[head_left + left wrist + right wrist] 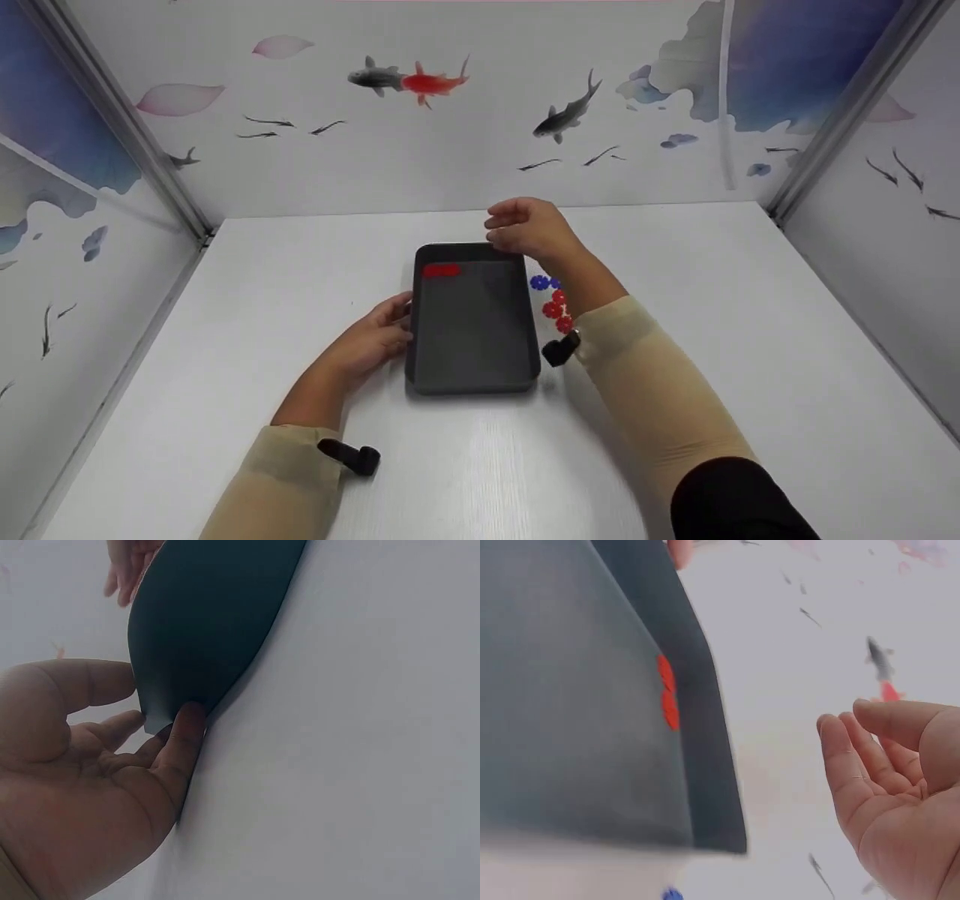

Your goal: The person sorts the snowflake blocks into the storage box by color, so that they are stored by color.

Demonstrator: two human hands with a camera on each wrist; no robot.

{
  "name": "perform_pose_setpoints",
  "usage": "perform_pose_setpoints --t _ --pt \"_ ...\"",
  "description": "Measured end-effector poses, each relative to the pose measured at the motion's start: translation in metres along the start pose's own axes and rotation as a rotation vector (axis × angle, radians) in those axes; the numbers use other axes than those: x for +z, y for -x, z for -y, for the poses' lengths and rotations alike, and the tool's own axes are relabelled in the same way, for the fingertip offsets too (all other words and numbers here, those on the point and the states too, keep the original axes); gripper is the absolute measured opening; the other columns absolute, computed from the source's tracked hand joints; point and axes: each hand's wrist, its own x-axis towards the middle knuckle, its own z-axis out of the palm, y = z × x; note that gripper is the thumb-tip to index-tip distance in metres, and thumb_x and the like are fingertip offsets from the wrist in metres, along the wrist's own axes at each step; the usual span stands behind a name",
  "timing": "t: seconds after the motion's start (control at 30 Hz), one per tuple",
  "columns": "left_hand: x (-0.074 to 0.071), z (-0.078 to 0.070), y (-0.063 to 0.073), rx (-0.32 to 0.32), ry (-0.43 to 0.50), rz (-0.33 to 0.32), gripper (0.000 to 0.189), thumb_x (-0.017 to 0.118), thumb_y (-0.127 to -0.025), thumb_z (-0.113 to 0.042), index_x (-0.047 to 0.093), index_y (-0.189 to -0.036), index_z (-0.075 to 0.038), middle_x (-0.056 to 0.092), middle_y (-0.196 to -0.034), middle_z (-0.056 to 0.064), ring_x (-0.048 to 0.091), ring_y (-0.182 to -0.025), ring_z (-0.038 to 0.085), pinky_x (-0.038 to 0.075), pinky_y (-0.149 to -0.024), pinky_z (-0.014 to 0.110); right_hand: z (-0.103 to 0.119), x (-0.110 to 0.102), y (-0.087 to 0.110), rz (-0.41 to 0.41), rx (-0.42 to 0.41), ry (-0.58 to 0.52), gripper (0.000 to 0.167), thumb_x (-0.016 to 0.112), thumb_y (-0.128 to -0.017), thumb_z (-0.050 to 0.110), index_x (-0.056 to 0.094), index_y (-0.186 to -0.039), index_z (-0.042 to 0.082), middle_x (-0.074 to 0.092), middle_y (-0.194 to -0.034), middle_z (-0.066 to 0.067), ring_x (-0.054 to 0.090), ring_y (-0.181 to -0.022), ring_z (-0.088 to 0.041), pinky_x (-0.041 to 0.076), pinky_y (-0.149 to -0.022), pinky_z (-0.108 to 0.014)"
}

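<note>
One tray (pixel 474 330), five red pieces (pixel 553 310), two blue pieces (pixel 539 283).

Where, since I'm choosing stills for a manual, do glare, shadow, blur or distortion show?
Head view: soft glare on the tabletop, a shadow beside the right sleeve; left wrist view: dim, the tray looking curved; right wrist view: pale and washed out, the tray's lower edge blurred.

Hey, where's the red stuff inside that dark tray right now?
In the head view, the red pieces lie inside the tray at its far left corner, by the far wall; the left hand is at the tray's left side.
</note>
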Motion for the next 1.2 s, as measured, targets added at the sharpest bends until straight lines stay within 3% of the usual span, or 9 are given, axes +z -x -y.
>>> perform_pose_setpoints --t 0.2,0.57,0.87,1.2 --pt "-0.001 0.002 0.0 -0.012 -0.008 -0.009 0.078 0.051 -0.1 0.001 0.025 -0.171 -0.017 0.025 -0.178 0.008 0.032 -0.163 0.027 0.034 -0.13 0.049 -0.014 -0.029 0.022 -0.032 0.004 -0.015 0.036 0.079 -0.096 0.009 0.072 -0.13 0.014 0.074 -0.122 -0.011 0.073 -0.114 -0.03 0.064 -0.096 -0.033" --pt "-0.001 0.001 0.0 -0.021 -0.018 -0.025 0.077 0.052 -0.1 0.001 0.027 -0.171 -0.017 0.026 -0.178 0.008 0.032 -0.163 0.027 0.034 -0.13 0.048 -0.047 -0.072 0.054 -0.003 0.094 0.157 0.034 0.076 -0.099 0.018 0.07 -0.132 0.017 0.073 -0.122 -0.009 0.07 -0.124 -0.039 0.063 -0.097 -0.032" --pt "-0.002 0.001 -0.001 -0.014 -0.025 -0.025 0.077 0.052 -0.1 0.001 0.028 -0.17 -0.018 0.028 -0.177 0.008 0.034 -0.162 0.027 0.036 -0.128 0.048 -0.057 -0.098 0.067 0.078 0.168 0.261 0.041 0.076 -0.099 0.02 0.066 -0.138 0.016 0.071 -0.126 -0.009 0.07 -0.123 -0.036 0.062 -0.099 -0.034" --pt "-0.001 0.001 0.001 -0.028 -0.023 -0.037 0.078 0.053 -0.099 0.0 0.029 -0.17 -0.019 0.027 -0.178 0.007 0.035 -0.162 0.027 0.035 -0.129 0.047 -0.077 -0.119 0.079 0.087 0.209 0.345 0.045 0.079 -0.097 0.021 0.067 -0.139 0.016 0.071 -0.126 -0.009 0.071 -0.115 -0.027 0.062 -0.096 -0.033"
